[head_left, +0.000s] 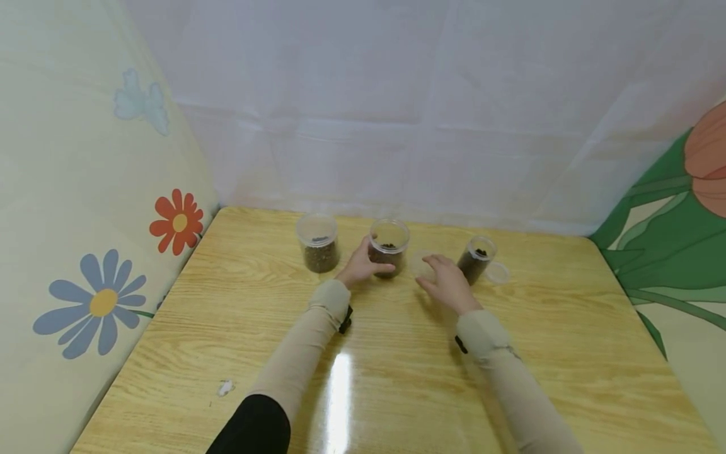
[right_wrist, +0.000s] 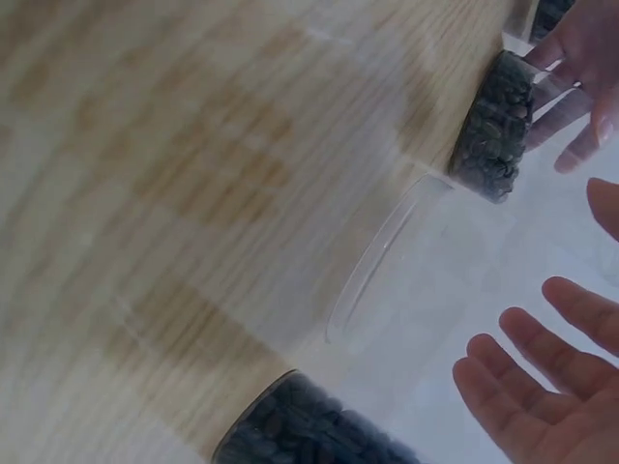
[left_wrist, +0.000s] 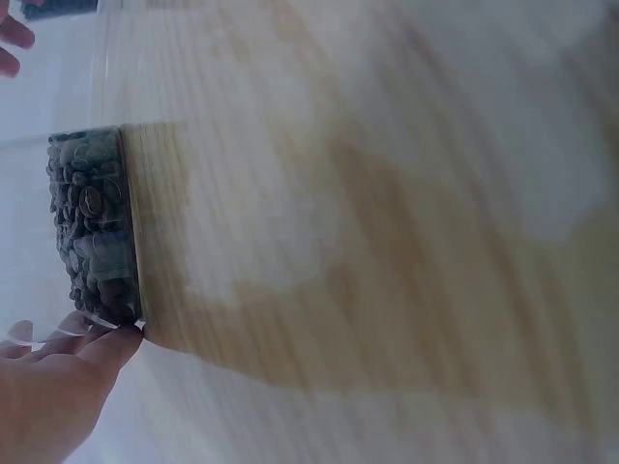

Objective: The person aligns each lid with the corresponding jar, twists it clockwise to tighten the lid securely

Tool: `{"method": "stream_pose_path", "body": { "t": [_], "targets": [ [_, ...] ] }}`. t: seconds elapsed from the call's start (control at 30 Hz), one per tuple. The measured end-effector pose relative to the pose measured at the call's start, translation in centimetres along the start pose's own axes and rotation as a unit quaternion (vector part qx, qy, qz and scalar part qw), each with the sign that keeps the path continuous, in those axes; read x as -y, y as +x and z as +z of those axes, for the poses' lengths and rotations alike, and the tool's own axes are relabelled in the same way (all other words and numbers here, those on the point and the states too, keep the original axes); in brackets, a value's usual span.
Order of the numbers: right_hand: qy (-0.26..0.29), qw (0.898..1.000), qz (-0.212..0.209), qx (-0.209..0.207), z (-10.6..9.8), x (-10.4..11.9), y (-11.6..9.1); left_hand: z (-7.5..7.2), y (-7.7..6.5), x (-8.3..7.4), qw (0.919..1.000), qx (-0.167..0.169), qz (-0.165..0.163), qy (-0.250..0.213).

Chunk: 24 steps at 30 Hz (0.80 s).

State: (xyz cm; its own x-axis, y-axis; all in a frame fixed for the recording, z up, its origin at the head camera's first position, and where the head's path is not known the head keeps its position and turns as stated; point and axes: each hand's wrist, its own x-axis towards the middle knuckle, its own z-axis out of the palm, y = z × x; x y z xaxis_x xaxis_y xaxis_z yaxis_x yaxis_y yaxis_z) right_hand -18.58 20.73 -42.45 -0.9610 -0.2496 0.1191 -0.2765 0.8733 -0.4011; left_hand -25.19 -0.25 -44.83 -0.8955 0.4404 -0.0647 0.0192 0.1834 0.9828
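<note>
My left hand (head_left: 361, 266) grips the middle clear jar (head_left: 394, 253), thumb across its front and fingers around the far side. Dark, bean-like pieces (left_wrist: 92, 222) fill the lower part of that jar, which stands upright. To its right, my right hand (head_left: 448, 285) is held over the table with fingers spread and nothing in them. A clear round lid (head_left: 421, 260) lies by the right fingertips; its rim (right_wrist: 372, 256) shows in the right wrist view. Just right of this hand stands a narrower open jar (head_left: 472, 266) with dark contents.
Left of the gripped jar stands another wide clear jar (head_left: 320, 253), partly filled with brown, grainy contents. A second clear lid (head_left: 498, 273) lies beside the narrow jar. The wooden table (head_left: 227, 315) meets a white cloth backdrop (head_left: 368, 126) behind the jars.
</note>
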Motion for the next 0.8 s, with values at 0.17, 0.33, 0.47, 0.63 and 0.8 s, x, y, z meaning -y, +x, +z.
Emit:
{"method": "stream_pose_path", "body": {
  "t": [0.17, 0.33, 0.47, 0.63, 0.8],
  "targets": [
    [-0.023, 1.0, 0.007, 0.02, 0.0, 0.0, 0.5, 0.2, 0.2, 0.4, 0.9999, -0.008, 0.008, 0.011],
    [-0.025, 0.999, 0.017, 0.028, 0.2, -0.2, 1.2, 0.3, 1.4, 2.2, 0.9996, -0.02, 0.009, 0.018],
    [-0.031, 0.998, 0.028, 0.044, 0.4, -0.5, 1.7, 0.3, 1.6, 2.5, 0.9995, -0.025, 0.01, 0.018],
    [-0.043, 0.996, 0.042, 0.061, 0.7, -0.8, 2.3, 0.1, 1.1, 1.8, 0.9999, -0.009, 0.008, 0.005],
    [-0.046, 0.995, 0.053, 0.072, 1.0, -0.8, 2.9, -0.1, 0.0, 0.0, 1.0, 0.005, 0.007, 0.001]
  ]
}}
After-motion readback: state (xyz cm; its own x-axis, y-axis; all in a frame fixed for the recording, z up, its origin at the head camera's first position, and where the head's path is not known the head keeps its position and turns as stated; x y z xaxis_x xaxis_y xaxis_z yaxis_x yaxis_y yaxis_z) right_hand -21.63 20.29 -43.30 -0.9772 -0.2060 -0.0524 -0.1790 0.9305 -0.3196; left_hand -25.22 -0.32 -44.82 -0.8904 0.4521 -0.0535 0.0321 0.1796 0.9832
